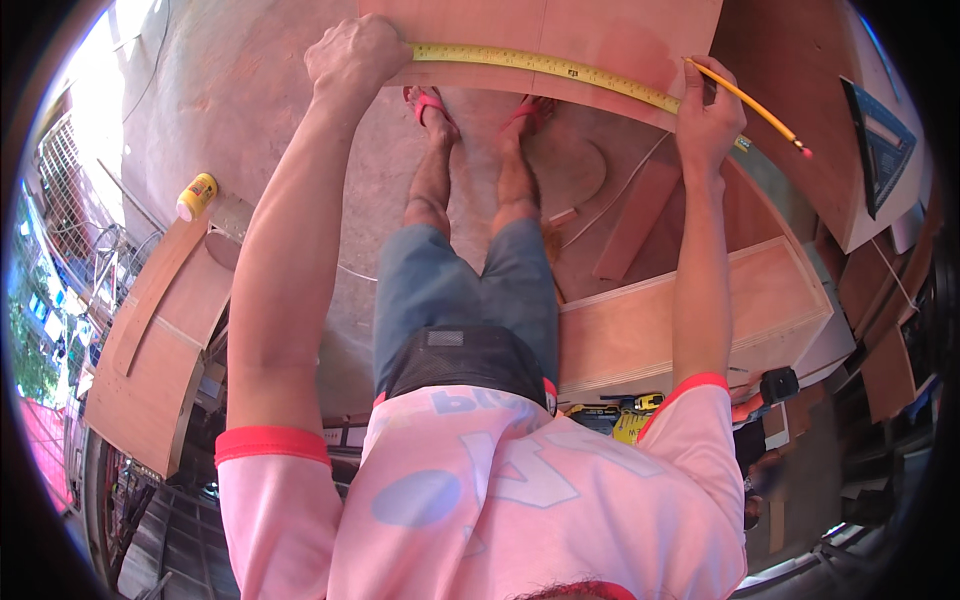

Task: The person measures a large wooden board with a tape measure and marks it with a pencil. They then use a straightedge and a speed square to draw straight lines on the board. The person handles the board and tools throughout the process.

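A yellow tape measure (pixel 545 65) stretches across a reddish plywood panel (pixel 590 25), close to its near edge. At the tape's left end, my left hand (pixel 358 55) is closed over it and rests by the panel's edge. The fingers of my right hand (pixel 710 125) are bent around a yellow pencil (pixel 750 100) with a pink eraser, its tip toward the panel. The blade runs under that hand, and a bit of yellow shows beyond the wrist; whether those fingers also grip the tape I cannot tell.
A long plywood box (pixel 690 315) lies at the right, below my right forearm. A blue triangular square (pixel 880 145) is on wood at the far right. On the left, a yellow bottle (pixel 197 196) stands by a plywood piece (pixel 150 370). A yellow-black power tool (pixel 600 415) sits near my waist.
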`<control>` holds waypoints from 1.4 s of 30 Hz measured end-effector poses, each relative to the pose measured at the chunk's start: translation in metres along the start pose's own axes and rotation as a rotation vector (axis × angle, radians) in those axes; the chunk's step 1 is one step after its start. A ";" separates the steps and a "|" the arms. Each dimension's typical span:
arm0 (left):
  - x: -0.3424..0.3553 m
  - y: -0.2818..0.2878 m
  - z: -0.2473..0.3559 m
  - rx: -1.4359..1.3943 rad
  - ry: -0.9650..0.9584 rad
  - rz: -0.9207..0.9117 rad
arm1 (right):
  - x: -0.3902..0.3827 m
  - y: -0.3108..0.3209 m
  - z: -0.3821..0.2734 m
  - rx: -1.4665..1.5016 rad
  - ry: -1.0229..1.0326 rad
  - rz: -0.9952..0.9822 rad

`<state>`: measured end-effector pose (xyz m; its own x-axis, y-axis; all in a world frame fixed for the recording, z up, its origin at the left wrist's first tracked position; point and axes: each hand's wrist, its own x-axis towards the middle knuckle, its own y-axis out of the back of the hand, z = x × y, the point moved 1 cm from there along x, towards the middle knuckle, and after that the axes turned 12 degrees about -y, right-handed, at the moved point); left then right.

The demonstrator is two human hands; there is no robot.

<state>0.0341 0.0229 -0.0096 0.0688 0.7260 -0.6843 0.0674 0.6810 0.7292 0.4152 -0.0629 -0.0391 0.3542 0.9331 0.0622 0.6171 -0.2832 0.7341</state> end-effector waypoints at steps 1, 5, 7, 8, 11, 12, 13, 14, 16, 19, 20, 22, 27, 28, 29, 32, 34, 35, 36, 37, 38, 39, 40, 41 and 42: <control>0.000 0.000 0.000 0.004 -0.008 -0.005 | -0.004 -0.003 -0.007 0.056 -0.047 -0.041; -0.001 0.001 0.001 -0.009 -0.006 -0.017 | -0.027 -0.029 -0.045 0.296 -0.229 -0.281; -0.002 0.001 0.001 -0.006 0.001 -0.025 | -0.039 -0.054 -0.072 0.406 -0.275 -0.408; -0.002 0.001 0.002 -0.006 0.016 -0.034 | -0.044 -0.067 -0.085 0.455 -0.267 -0.451; 0.000 0.003 0.003 -0.003 0.030 -0.043 | -0.054 -0.104 -0.119 0.414 -0.344 -0.574; 0.001 0.003 0.003 -0.001 0.020 -0.040 | -0.056 -0.118 -0.128 0.437 -0.334 -0.580; 0.001 0.003 0.003 0.000 0.010 -0.038 | -0.056 -0.129 -0.135 0.458 -0.324 -0.586; 0.001 0.003 0.002 -0.008 0.011 -0.042 | -0.057 -0.140 -0.141 0.475 -0.323 -0.592; 0.000 0.002 0.002 -0.029 0.009 -0.045 | -0.058 -0.157 -0.148 0.511 -0.314 -0.592; -0.001 0.002 0.003 -0.008 0.012 0.015 | -0.057 -0.174 -0.152 0.433 -0.259 -0.565; 0.000 0.003 0.004 -0.014 0.032 0.007 | -0.056 -0.177 -0.153 0.400 -0.232 -0.558; 0.001 0.004 0.006 -0.030 0.067 0.004 | -0.055 -0.182 -0.155 0.416 -0.179 -0.541; -0.004 0.010 0.007 -0.011 0.037 -0.054 | -0.051 -0.182 -0.154 0.454 -0.287 -0.657; -0.005 0.011 0.008 -0.027 0.038 -0.074 | -0.051 -0.181 -0.153 0.454 -0.303 -0.677; -0.005 0.012 0.009 -0.018 0.039 -0.078 | -0.051 -0.182 -0.153 0.484 -0.313 -0.683; -0.006 0.013 0.010 0.000 0.041 -0.084 | -0.052 -0.185 -0.154 0.506 -0.192 -0.600; -0.006 0.014 0.010 -0.001 0.042 -0.082 | -0.052 -0.187 -0.153 0.475 -0.206 -0.650; -0.006 0.014 0.009 -0.004 0.038 -0.085 | -0.052 -0.187 -0.152 0.448 -0.231 -0.675; -0.006 0.014 0.009 -0.010 0.033 -0.086 | -0.052 -0.187 -0.152 0.463 -0.207 -0.664; -0.006 0.014 0.009 -0.022 0.028 -0.083 | -0.053 -0.187 -0.152 0.466 -0.200 -0.654; -0.006 0.013 0.008 -0.017 0.026 -0.079 | -0.053 -0.187 -0.152 0.463 -0.203 -0.651; -0.006 0.012 0.008 -0.016 0.023 -0.070 | -0.053 -0.186 -0.151 0.458 -0.196 -0.650; -0.005 0.012 0.007 -0.022 0.023 -0.058 | -0.053 -0.186 -0.151 0.448 -0.197 -0.656; -0.005 0.011 0.007 -0.015 0.019 -0.057 | -0.053 -0.186 -0.152 0.447 -0.193 -0.656; -0.005 0.010 0.006 -0.012 0.016 -0.054 | -0.053 -0.186 -0.152 0.433 -0.194 -0.655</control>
<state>0.0405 0.0254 0.0016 0.0489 0.6893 -0.7228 0.0589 0.7204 0.6910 0.1746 -0.0264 -0.0761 -0.0825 0.8955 -0.4373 0.9449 0.2097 0.2512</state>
